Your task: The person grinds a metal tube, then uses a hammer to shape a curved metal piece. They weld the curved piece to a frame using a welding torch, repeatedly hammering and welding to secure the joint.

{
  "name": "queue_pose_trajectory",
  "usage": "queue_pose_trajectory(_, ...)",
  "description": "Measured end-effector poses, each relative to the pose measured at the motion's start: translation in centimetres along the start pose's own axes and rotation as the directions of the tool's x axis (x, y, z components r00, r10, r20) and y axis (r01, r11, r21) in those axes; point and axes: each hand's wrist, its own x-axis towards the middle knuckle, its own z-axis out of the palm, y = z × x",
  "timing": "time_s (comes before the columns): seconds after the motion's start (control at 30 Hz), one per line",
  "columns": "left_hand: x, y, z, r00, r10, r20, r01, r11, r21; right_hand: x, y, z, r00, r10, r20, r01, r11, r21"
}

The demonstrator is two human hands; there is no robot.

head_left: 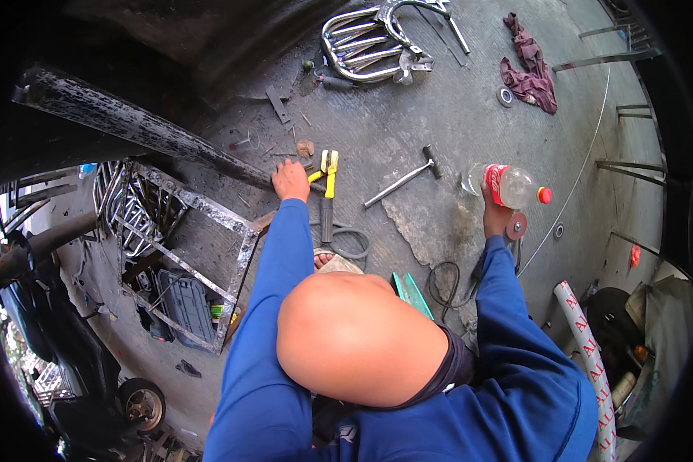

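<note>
At three o'clock, the right hand's (496, 214) fingers wrap a plastic soda bottle (507, 186), apparently already taken up, red cap (545, 195) unopened. At eleven, the left hand (290, 181) lies between steel tube (142, 127) and yellow electrode holder (330, 185); grip unclear.

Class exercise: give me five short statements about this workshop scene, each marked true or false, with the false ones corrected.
1. The right hand grips a clear bottle with a red label. True.
2. The yellow clamp is nearer the right hand than the left hand. False: the yellow clamp is nearer the left hand.
3. The hammer lies on the floor. True.
4. The person's sleeves are yellow. False: the sleeves are blue.
5. A maroon cloth lies on the floor. True.
</note>
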Motion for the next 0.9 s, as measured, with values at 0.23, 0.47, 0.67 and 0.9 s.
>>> queue_pose_trajectory(0.23,0.6,-0.4,1.0,0.988,0.133,-0.078,-0.132,0.991,0.022,-0.9,1.6,1.4,0.998,-0.015,-0.065,0.019,0.998,0.068)
queue_pose_trajectory(0.47,0.1,0.3,-0.1,0.952,0.274,-0.134,-0.271,0.962,0.038,-7.6,5.2,4.4,0.917,0.275,-0.29,-0.279,0.96,0.028)
queue_pose_trajectory(0.67,0.8,-0.4,-0.8,0.874,0.467,-0.133,-0.452,0.883,0.123,-12.4,-1.0,8.8,0.992,0.046,0.115,-0.035,0.995,-0.095)
queue_pose_trajectory(0.9,0.7,-0.1,0.1,0.912,0.397,-0.101,-0.375,0.908,0.184,-1.6,-13.2,18.3,0.877,-0.442,0.189,0.469,0.874,-0.13)
